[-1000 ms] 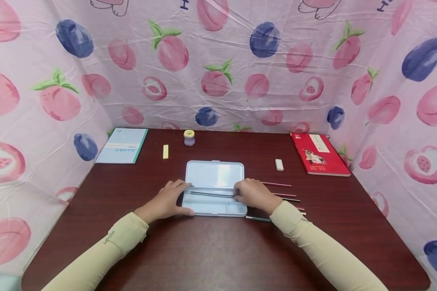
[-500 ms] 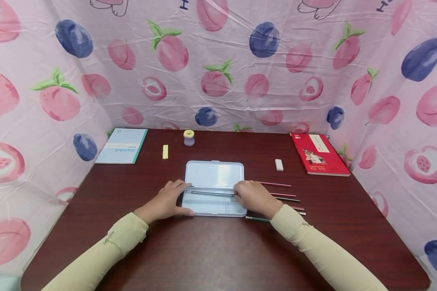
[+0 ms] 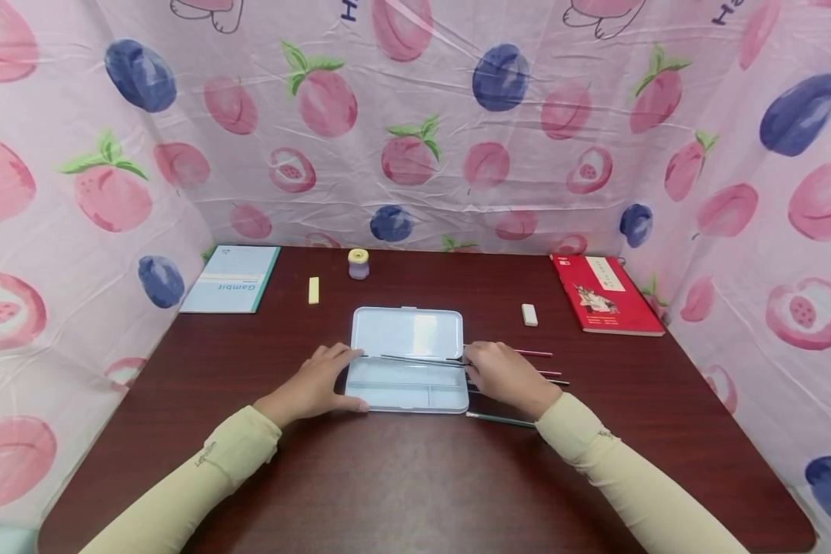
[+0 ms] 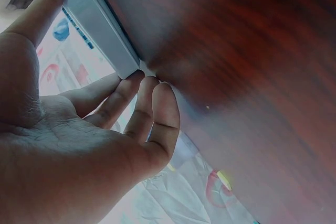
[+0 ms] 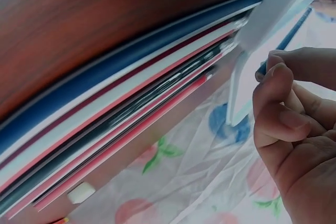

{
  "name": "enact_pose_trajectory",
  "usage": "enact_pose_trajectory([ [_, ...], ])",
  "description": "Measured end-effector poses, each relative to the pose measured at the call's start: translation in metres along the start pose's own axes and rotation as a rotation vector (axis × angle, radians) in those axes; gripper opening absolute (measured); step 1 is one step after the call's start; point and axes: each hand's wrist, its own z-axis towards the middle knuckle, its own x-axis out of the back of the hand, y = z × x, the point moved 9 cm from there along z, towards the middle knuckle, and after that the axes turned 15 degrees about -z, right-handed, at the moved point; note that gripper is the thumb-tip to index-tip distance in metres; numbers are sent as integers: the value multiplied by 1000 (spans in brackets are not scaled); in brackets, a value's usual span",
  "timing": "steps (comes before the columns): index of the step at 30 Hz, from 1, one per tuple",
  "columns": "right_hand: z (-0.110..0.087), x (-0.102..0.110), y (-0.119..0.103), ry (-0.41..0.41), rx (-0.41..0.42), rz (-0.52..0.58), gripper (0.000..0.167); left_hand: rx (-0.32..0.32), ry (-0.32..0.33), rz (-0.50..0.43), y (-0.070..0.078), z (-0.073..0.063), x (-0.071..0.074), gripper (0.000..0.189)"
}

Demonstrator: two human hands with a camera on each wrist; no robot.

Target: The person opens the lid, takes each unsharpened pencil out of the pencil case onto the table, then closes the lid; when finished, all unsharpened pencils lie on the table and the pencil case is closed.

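An open light-blue pencil case [image 3: 388, 396] lies in the middle of the table, its lid [image 3: 381, 331] laid back on the far side. My left hand [image 3: 312, 387] holds the case's left end, thumb at the front edge and fingers by the back corner. Between thumb and forefinger my right hand [image 3: 502, 373] pinches the end of a dark pencil [image 3: 422, 360], at the case's right side. In the head view this pencil slants across the hinge line; in the right wrist view a dark length of the pencil [image 5: 296, 30] extends from the fingertips toward the case.
Several pencils lie right of the case, including a green pencil [image 3: 502, 419], partly hidden by my right hand. Farther back are a white eraser [image 3: 529, 315], red book [image 3: 605, 296], blue notebook [image 3: 231, 279], yellow strip [image 3: 314, 290] and a small yellow-topped jar [image 3: 358, 264].
My right hand has moved slightly right, carrying the dark pencil from over the case's back compartment to the hinge line. The left hand and case have stayed in place.
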Motion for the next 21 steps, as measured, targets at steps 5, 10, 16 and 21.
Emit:
enact_pose_trajectory([
  [5,-8,2,21,26,-37,-12,10,6,0,-1,0,0,0,97],
  [10,-14,4,43,62,-53,-16,12,15,1,-1,0,0,0,97],
  [16,-23,4,65,64,-92,-11,15,10,3,0,1,0,-1,97],
  [21,-31,1,82,37,-139,2,14,8,2,2,1,0,-1,97],
])
